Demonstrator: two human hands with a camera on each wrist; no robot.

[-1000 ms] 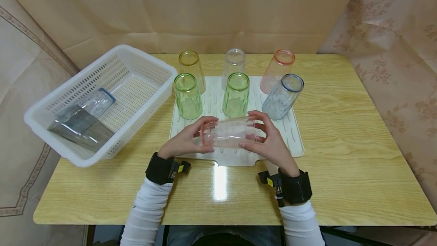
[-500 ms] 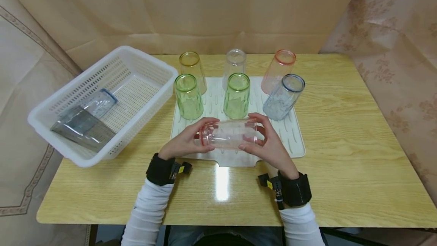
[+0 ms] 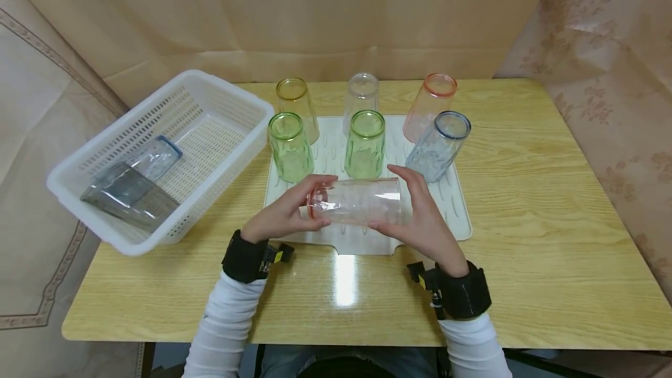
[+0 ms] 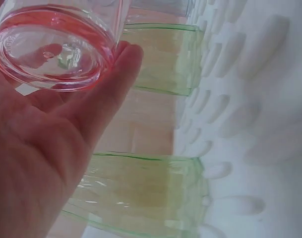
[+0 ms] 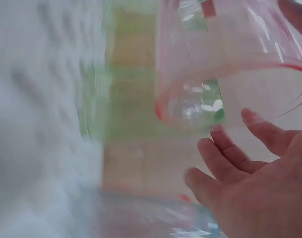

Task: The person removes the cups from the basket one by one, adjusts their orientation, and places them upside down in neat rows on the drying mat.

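Note:
A clear pink-tinted drinking glass (image 3: pixel 357 202) lies sideways in the air above the front of the white drainer tray (image 3: pixel 362 245). My left hand (image 3: pixel 286 209) grips its thick base end, thumb in front and fingers behind. At the mouth end, my right hand (image 3: pixel 422 220) has its fingers spread. In the right wrist view, several fingertips of the right hand (image 5: pixel 260 168) stand just off the glass's pink rim (image 5: pixel 299 67). Behind it, two green glasses (image 3: pixel 364 144) and a blue glass (image 3: pixel 440 144) stand upside down on the tray.
At the back stand an amber glass (image 3: pixel 296 107), a colourless glass (image 3: pixel 361 98) and a pink glass (image 3: pixel 429 107), all bottoms up. A white basket (image 3: pixel 226 177) on the left holds a blue-based glass (image 3: pixel 156 158) and a grey glass (image 3: pixel 131 197), both lying down.
My right hand has loosened from the pink glass's mouth end and shifted slightly right, its fingers spreading. The left hand still holds the base end; the glass has barely moved.

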